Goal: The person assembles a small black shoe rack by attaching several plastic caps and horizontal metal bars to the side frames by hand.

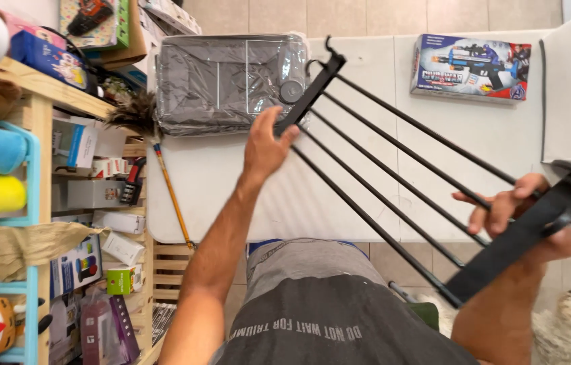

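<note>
A black metal rack (393, 182) with several thin parallel rods between two flat end bars hangs above the white table (231, 196). My left hand (266, 143) grips the far end bar, which carries a small hook at its top. My right hand (522, 216) holds the near end bar, fingers wrapped around it and over the rods. The rack runs diagonally from upper left to lower right, tilted toward me.
A grey item wrapped in clear plastic (231, 81) lies at the table's far left. A boxed toy gun (471, 66) sits far right. Wooden shelves (49, 203) crowded with boxes stand on the left, with a feather duster (157, 155) leaning there. A white dog (569, 324) is at lower right.
</note>
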